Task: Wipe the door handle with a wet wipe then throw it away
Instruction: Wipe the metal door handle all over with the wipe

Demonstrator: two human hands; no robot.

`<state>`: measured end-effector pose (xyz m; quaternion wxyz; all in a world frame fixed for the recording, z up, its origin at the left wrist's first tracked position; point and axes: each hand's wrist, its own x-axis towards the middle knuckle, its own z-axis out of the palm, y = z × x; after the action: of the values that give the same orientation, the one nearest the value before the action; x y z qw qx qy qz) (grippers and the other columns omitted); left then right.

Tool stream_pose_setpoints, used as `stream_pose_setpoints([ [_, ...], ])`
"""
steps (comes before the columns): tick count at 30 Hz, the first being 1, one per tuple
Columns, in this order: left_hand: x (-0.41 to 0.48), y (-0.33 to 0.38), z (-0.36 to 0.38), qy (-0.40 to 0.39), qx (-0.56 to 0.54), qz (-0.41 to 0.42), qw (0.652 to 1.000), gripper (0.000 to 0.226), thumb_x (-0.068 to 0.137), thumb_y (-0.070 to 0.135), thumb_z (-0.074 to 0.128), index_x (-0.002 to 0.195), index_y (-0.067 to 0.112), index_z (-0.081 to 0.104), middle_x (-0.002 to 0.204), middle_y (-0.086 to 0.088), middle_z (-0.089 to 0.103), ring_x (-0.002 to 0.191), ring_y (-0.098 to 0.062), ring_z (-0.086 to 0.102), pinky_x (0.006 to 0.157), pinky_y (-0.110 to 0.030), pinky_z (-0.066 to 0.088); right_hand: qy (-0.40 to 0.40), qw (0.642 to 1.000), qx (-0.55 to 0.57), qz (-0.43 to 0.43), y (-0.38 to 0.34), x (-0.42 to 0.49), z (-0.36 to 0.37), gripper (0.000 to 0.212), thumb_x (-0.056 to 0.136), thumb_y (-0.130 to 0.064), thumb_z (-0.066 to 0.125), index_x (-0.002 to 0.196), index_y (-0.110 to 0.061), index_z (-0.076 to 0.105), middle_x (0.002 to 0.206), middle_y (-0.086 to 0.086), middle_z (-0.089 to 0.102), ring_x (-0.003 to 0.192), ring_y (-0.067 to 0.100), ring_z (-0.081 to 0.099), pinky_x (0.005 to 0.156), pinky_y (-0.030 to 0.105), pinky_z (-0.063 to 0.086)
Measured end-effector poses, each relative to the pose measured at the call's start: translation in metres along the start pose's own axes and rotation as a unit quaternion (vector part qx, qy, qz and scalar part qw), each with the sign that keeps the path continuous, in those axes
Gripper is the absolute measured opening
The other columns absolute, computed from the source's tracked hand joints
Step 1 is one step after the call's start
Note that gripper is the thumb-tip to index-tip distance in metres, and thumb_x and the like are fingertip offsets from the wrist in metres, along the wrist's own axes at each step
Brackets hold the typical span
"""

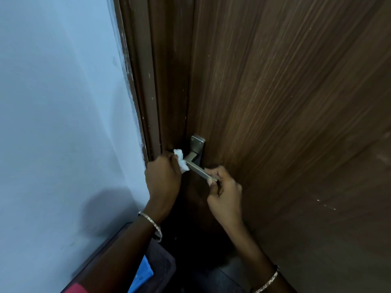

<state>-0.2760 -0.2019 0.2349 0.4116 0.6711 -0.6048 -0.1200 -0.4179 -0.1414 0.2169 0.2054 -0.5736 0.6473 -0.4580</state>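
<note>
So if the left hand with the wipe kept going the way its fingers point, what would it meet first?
Probably the door handle's neck near the backplate: the left hand presses the wet wipe there. Depth is unclear.

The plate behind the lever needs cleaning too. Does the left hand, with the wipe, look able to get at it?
Probably yes. The left hand presses the wet wipe on the lever's bend, just below the plate, whose face is uncovered; the right hand pinches the lever's far tip.

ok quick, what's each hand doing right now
Left hand: closed on the wet wipe, pressed against the door handle near its bend.
Right hand: fingers pinching the free end of the handle.
</note>
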Motion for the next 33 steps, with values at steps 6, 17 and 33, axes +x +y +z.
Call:
stream_pose_setpoints([
  [6,-0.002,0.005,0.013,-0.023,0.007,0.010,1.000,0.026,0.099,0.024,0.048,0.099,0.009,0.070,0.090,-0.011,0.074,0.075,-0.028,0.069,0.068,-0.027,0.048,-0.011,1.000,0.026,0.003,0.003,0.002,-0.001,0.031,0.092,0.001,0.062,0.109,-0.025,0.068,0.110,-0.017,0.073,0.108,-0.001,0.068,0.093,0.028,0.058],
  [17,-0.058,0.008,0.040,-0.151,-0.176,-0.009,0.973,0.012,0.090,0.021,0.061,0.087,0.019,0.072,0.077,0.007,0.074,0.071,-0.006,0.069,0.066,-0.027,0.054,-0.039,0.986,0.152,0.055,0.012,-0.001,-0.006,0.029,0.093,-0.010,0.067,0.118,-0.024,0.069,0.112,-0.010,0.076,0.107,-0.001,0.069,0.092,0.029,0.059],
  [33,-0.015,-0.026,0.003,-0.168,-0.322,-0.140,0.921,0.041,0.098,-0.002,0.038,0.120,0.021,0.064,0.111,-0.002,0.068,0.098,-0.017,0.067,0.084,-0.032,0.057,0.161,0.984,0.040,-0.062,0.005,-0.031,-0.038,0.024,0.089,-0.007,0.070,0.106,-0.023,0.074,0.106,-0.015,0.076,0.100,-0.002,0.072,0.082,0.018,0.059],
])
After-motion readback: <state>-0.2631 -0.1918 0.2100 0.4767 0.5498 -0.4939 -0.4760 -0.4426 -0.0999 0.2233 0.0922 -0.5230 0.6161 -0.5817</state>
